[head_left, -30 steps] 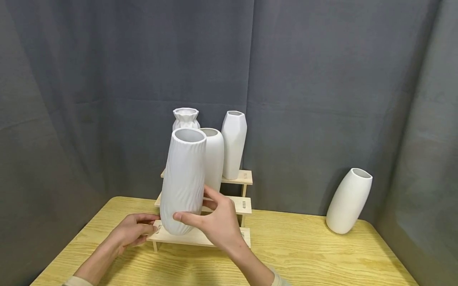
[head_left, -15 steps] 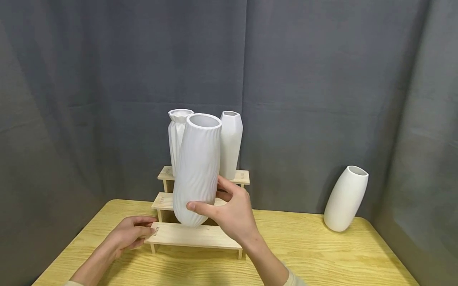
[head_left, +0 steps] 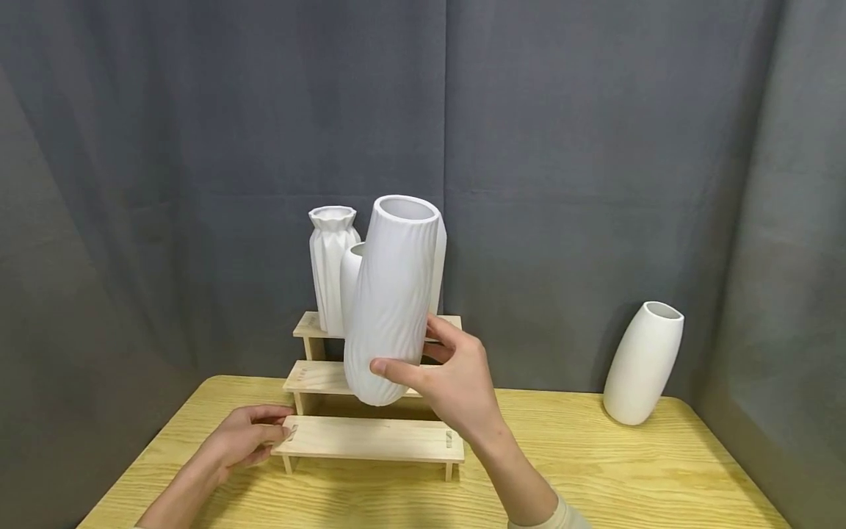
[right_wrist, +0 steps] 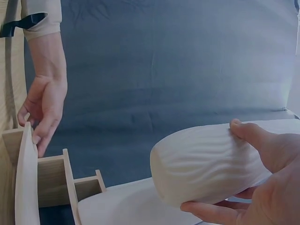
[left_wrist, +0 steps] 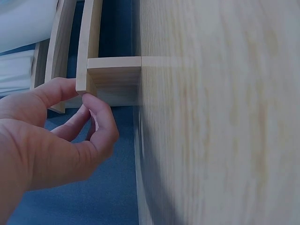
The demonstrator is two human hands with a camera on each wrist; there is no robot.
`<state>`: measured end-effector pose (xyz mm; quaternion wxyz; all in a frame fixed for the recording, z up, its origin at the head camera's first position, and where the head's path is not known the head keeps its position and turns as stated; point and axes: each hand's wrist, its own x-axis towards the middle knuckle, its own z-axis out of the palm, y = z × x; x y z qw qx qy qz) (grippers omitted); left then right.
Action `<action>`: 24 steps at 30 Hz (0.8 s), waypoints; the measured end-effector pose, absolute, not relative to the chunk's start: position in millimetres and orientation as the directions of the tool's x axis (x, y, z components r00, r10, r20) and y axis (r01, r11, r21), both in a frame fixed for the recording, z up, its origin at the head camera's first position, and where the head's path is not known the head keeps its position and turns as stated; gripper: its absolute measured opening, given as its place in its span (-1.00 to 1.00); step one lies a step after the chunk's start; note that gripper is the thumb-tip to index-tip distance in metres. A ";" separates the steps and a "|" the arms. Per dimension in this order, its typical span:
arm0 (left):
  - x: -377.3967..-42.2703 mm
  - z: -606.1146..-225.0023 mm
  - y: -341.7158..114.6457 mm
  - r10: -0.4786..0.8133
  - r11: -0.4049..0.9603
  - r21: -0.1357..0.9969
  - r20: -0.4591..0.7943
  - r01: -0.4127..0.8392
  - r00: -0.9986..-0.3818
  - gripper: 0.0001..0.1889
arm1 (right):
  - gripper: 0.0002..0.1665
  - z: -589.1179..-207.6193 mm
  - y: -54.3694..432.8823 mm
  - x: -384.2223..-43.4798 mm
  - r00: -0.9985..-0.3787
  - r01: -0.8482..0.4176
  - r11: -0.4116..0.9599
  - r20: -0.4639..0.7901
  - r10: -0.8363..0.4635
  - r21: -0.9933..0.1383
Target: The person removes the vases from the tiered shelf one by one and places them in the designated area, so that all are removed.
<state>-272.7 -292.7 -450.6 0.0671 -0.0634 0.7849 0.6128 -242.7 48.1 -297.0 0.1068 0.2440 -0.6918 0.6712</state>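
My right hand (head_left: pixel 456 382) grips a white vase with wavy ridges (head_left: pixel 396 301) low on its body, thumb in front and fingers behind. The vase tilts, its mouth leaning to the right, and its rounded base overlaps the middle step in the head view. A three-step wooden stand (head_left: pixel 370 438) is below it. At the stand's left end, my left hand (head_left: pixel 244 438) pinches the corner of the lowest board; the left wrist view shows thumb and fingertips on either side of that board end (left_wrist: pixel 82 79).
A pleated vase (head_left: pixel 327 272) stands on the top step. A smooth vase (head_left: pixel 350 283) and a faceted vase (head_left: pixel 439 264) are partly hidden behind the held one. Far right on the table (head_left: pixel 548 448) stands another smooth white vase (head_left: pixel 644 364). Grey curtains (head_left: pixel 575 184) enclose the table.
My right hand has carried the ridged vase up and to the right, away from over the lowest step, which now shows bare. My left hand keeps its place at the board's corner.
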 end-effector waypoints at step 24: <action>-280.9 -450.6 -299.2 -0.022 0.243 0.953 -0.182 -0.182 -0.983 -0.45 | -0.31 -267.9 69.6 -237.1 -0.890 -0.455 0.064 0.451 -0.067 -0.888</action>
